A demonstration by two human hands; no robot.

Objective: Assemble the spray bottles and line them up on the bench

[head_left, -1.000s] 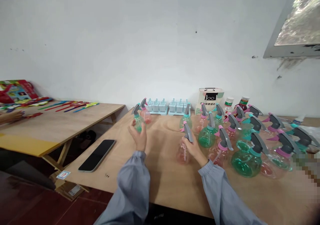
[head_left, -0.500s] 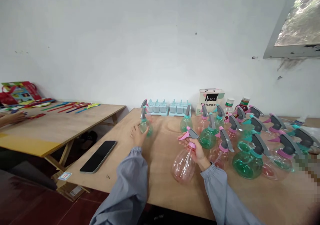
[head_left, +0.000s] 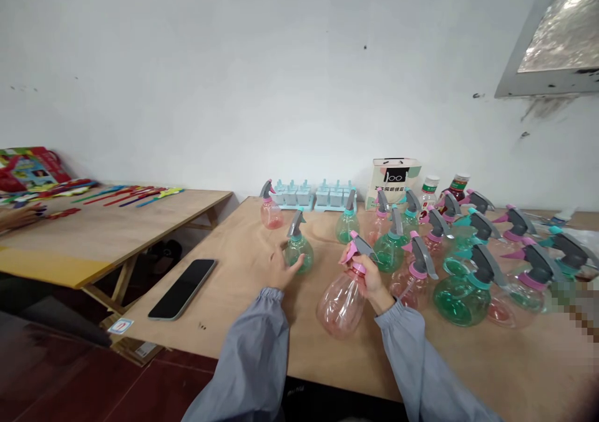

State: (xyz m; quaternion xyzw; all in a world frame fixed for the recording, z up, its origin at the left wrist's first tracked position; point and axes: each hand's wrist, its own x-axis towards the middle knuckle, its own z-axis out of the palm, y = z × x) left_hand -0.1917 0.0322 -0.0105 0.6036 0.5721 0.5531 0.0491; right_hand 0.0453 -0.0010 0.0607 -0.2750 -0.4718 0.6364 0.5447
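Observation:
My left hand (head_left: pixel 284 268) curls around the left side of a green spray bottle (head_left: pixel 301 251) with a grey and teal trigger head, near the middle of the table. The bottle is upright. My right hand (head_left: pixel 373 277) grips a clear pink spray bottle (head_left: pixel 340 305) by its neck, just under the pink and grey trigger head. That bottle leans a little, close to the table's front. Behind my left hand stands a small pink spray bottle (head_left: pixel 272 215). Another green spray bottle (head_left: pixel 347 226) is farther back between my hands.
Several pink and green spray bottles (head_left: pixel 461 300) crowd the right side. Pale blue popsicle moulds (head_left: pixel 292 196), a paper bag (head_left: pixel 392 183) and capped bottles (head_left: pixel 455 189) line the wall. A phone (head_left: pixel 183 289) lies at left. Another person's hand (head_left: pixel 21 216) rests over the neighbouring table (head_left: pixel 154 228).
My left hand has brought the green spray bottle to the right and nearer, uncovering the small pink one behind. My right hand keeps its grip on the pink bottle, almost in place.

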